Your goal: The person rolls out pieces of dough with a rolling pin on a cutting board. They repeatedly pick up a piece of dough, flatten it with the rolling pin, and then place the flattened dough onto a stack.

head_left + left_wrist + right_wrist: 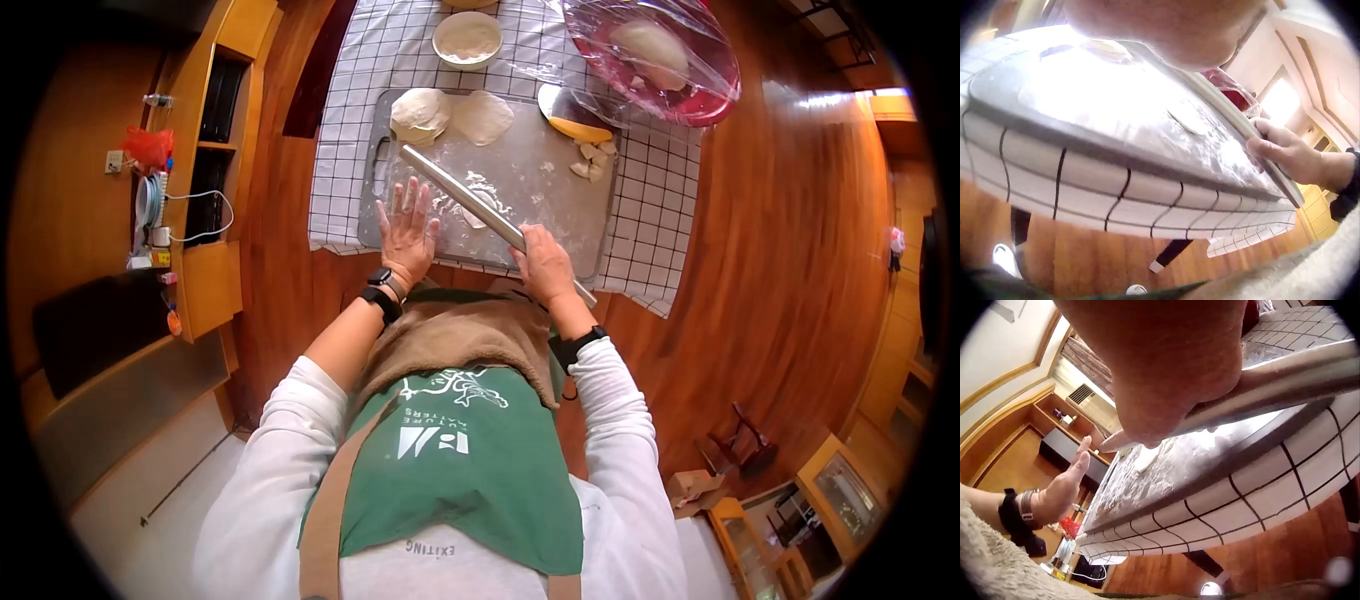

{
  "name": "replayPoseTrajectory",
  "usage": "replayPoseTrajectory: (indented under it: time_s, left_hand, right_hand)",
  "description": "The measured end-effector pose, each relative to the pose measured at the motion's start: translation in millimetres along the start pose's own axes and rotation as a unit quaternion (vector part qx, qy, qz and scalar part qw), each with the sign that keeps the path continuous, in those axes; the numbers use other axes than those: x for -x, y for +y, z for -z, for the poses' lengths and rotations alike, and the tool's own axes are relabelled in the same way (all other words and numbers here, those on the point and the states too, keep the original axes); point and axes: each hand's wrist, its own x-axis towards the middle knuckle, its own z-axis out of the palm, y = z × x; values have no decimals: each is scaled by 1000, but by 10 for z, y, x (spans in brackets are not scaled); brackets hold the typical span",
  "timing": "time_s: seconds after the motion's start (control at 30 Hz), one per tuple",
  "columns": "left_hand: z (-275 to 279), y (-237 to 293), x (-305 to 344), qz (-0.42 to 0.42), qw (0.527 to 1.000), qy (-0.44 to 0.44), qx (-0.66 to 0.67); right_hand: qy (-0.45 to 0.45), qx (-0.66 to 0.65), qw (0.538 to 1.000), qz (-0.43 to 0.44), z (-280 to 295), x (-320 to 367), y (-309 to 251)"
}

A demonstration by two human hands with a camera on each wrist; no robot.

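Observation:
My right hand (548, 265) grips a long metal rolling pin (455, 190) near its lower end; the pin slants up to the left across the grey board (560, 215). Beneath the pin's middle, a small flat round of dough (484, 212) lies among scattered flour, partly covered by it. My left hand (406, 236) is held with straight, floury fingers over the board's left front part, beside the pin and holding nothing. In the right wrist view the left hand (1063, 490) shows side-on, its fingers pointing up. Rolled dough wrappers (420, 114) lie at the board's far left, with another thin wrapper (483, 118) beside them.
Small dough pieces (594, 160) sit at the board's right, near a yellow-handled blade (580, 130). Behind the board stands a bowl of flour (468, 38). A red basin (715, 95) under plastic film holds a dough lump at the far right. Checked cloth (655, 205) covers the table.

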Motion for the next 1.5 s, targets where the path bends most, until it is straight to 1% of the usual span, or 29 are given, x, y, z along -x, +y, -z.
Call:
replayPoseTrajectory:
  time_s: [0.03,0.1,0.17,0.2,0.23,0.3,0.33,0.37,0.43,0.5,0.53,0.57,0.63,0.7,0.77,0.83,0.9,0.93,0.97,1.03,1.07,1.17,1.23,1.3,1.33,1.37,1.43,1.47,1.5]
  left_hand:
    - [23,-49,-81,21,1000,-3,-17]
    - [42,-135,-336,10,999,-11,-39]
    - [80,-138,-567,-33,992,-92,-77]
    - [86,-136,-619,-81,992,-51,-85]
    - [63,-171,-656,-89,992,-56,-71]
    - [41,-216,-736,-182,974,-81,111]
    - [31,-175,-814,-236,961,-29,141]
    - [15,-126,-910,-245,958,-30,147]
    - [-13,5,-1024,-244,929,-198,194]
    - [-22,135,-1139,-245,933,-195,180]
    - [30,189,-1212,-243,928,-243,146]
    - [59,220,-1236,-236,920,-293,113]
    - [-79,217,-1242,-229,930,-268,102]
    - [-142,211,-1162,-124,941,-305,83]
    - [-134,196,-1059,-89,948,-295,80]
    - [-120,195,-1057,-65,955,-278,79]
    - [-91,209,-999,-21,987,-103,125]
    - [91,267,-1013,20,986,-144,82]
    - [67,243,-920,28,985,-145,83]
    - [-93,89,-771,-30,999,35,14]
    - [-201,-4,-685,12,997,-73,-14]
    - [-295,-67,-541,29,996,-59,-66]
    - [-324,-66,-592,34,997,-52,-53]
    - [-367,-52,-755,48,997,1,-60]
    - [-386,-61,-871,61,997,9,-54]
    - [-399,-81,-986,65,996,8,-52]
    - [-381,-93,-1025,94,995,17,-13]
    - [-363,-86,-945,88,996,12,-12]
    - [-351,-78,-838,88,996,12,-9]
  right_hand:
    - [6,15,1000,10,-32,-31,-32]
    - [-13,33,999,4,-77,-69,-85]
    - [-14,67,997,21,-134,-70,-118]
    - [-15,74,997,5,-145,-50,-148]
    - [-7,72,997,-6,-129,-31,-175]
    - [2,80,997,-23,-50,59,-236]
    - [8,89,995,-37,0,101,-255]
    - [12,95,994,-52,36,147,-266]
    - [-7,105,992,-73,61,256,-303]
    - [-23,138,989,-48,52,270,-311]
    - [-48,151,987,-42,55,251,-329]
    - [-48,149,987,-41,37,245,-329]
    - [-28,140,990,14,-1,192,-257]
    - [-34,117,992,20,-27,132,-195]
    - [-36,90,995,23,-44,79,-120]
    - [-22,97,993,60,3,-66,-26]
    - [-24,95,992,78,85,-191,43]
    - [-25,97,991,94,110,-273,90]
    - [-29,99,989,108,120,-320,117]
    - [-37,108,986,119,124,-408,153]
    - [-38,103,985,134,111,-432,165]
    - [-59,112,981,145,102,-491,166]
    - [-82,124,979,139,81,-551,146]
    - [-16,150,984,92,57,-744,164]
    - [0,179,982,55,18,-856,194]
    - [-4,179,982,57,-14,-969,232]
    - [112,217,969,23,-36,-1030,199]
    - [44,215,976,-16,-3,-950,143]
    - [44,217,975,-17,-48,-828,138]
